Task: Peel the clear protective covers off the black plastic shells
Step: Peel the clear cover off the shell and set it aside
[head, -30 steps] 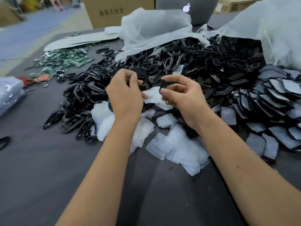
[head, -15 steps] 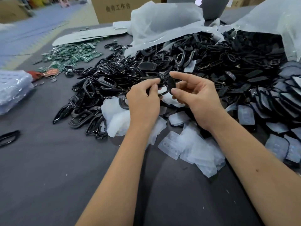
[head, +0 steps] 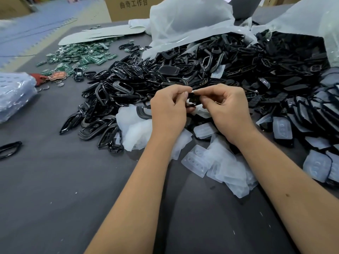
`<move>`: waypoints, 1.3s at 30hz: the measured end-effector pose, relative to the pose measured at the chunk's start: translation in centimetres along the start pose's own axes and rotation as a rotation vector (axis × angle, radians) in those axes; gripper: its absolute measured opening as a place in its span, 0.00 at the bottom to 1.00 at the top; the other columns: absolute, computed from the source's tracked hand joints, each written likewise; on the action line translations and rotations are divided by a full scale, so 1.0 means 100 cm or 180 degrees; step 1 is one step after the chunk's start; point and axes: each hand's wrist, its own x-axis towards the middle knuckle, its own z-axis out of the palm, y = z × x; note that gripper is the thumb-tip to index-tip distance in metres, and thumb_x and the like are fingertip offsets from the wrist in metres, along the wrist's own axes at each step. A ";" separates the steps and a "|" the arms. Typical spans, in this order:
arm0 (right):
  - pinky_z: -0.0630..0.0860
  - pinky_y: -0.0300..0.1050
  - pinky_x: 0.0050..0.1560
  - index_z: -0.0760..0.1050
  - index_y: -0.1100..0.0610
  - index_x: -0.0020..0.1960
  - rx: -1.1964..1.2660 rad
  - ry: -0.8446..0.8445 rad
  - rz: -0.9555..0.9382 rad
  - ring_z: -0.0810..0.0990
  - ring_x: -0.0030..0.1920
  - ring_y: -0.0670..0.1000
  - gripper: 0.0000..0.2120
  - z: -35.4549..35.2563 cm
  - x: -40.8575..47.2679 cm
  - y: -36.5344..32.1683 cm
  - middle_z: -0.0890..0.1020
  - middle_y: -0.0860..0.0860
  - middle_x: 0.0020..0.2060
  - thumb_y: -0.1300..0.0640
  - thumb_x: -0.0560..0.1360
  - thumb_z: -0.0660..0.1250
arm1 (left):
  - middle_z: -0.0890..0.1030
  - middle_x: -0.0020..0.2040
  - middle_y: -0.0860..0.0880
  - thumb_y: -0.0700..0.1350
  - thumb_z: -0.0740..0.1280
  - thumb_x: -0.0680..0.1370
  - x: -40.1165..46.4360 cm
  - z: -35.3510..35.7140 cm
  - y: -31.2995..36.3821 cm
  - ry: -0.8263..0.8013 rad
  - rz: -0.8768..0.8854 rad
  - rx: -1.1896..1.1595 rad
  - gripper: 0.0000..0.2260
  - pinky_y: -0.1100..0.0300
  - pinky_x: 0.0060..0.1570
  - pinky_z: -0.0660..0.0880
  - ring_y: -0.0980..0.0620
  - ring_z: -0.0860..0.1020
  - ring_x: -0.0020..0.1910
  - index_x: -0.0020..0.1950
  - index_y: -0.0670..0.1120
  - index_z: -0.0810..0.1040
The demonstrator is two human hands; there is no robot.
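Small black shell [head: 194, 99] held above the clear covers [head: 218, 163], between both hands. Glossy, dark, roughly rectangular; finer shape not resolvable. Left hand [head: 168, 109] pinching its left edge with thumb and forefinger; right hand [head: 222, 105] pinching its top right edge, other fingers curled under. Possibly a clear film at the top edge, but too blurred to confirm. Lower part of shell hidden behind fingers. Behind the covers: big heap of black shells [head: 183, 70], partly buried under white bags [head: 187, 24]. Right of the covers: still-covered shells [head: 282, 131], cut off at frame edge.
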 end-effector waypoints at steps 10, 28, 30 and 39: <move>0.80 0.39 0.47 0.86 0.55 0.48 -0.0070 0.0186 -0.0087 0.84 0.39 0.44 0.08 -0.001 0.000 -0.003 0.86 0.48 0.40 0.67 0.76 0.73 | 0.83 0.52 0.44 0.30 0.60 0.83 0.005 -0.002 -0.005 -0.0224 -0.0110 -0.0198 0.14 0.57 0.49 0.84 0.49 0.85 0.49 0.59 0.37 0.84; 0.77 0.34 0.40 0.84 0.54 0.47 -0.0831 0.0566 -0.0248 0.82 0.36 0.45 0.08 0.001 -0.005 -0.013 0.84 0.47 0.39 0.59 0.70 0.80 | 0.87 0.44 0.52 0.30 0.70 0.76 -0.001 -0.005 -0.003 -0.0311 0.0134 0.0195 0.14 0.48 0.42 0.85 0.49 0.86 0.40 0.51 0.48 0.87; 0.76 0.37 0.37 0.83 0.53 0.51 -0.0706 0.0594 -0.0013 0.82 0.35 0.48 0.13 -0.002 -0.003 -0.010 0.83 0.50 0.42 0.56 0.69 0.82 | 0.87 0.44 0.50 0.30 0.70 0.77 -0.001 -0.007 -0.001 -0.0352 -0.0003 -0.0136 0.14 0.51 0.37 0.84 0.47 0.87 0.39 0.50 0.48 0.86; 0.79 0.43 0.28 0.82 0.63 0.45 0.0570 0.0032 0.0613 0.82 0.28 0.50 0.06 -0.007 0.001 -0.011 0.85 0.55 0.32 0.63 0.74 0.78 | 0.88 0.44 0.44 0.28 0.72 0.75 0.000 -0.008 0.000 -0.0393 -0.0002 -0.0720 0.12 0.58 0.42 0.82 0.45 0.87 0.42 0.50 0.44 0.85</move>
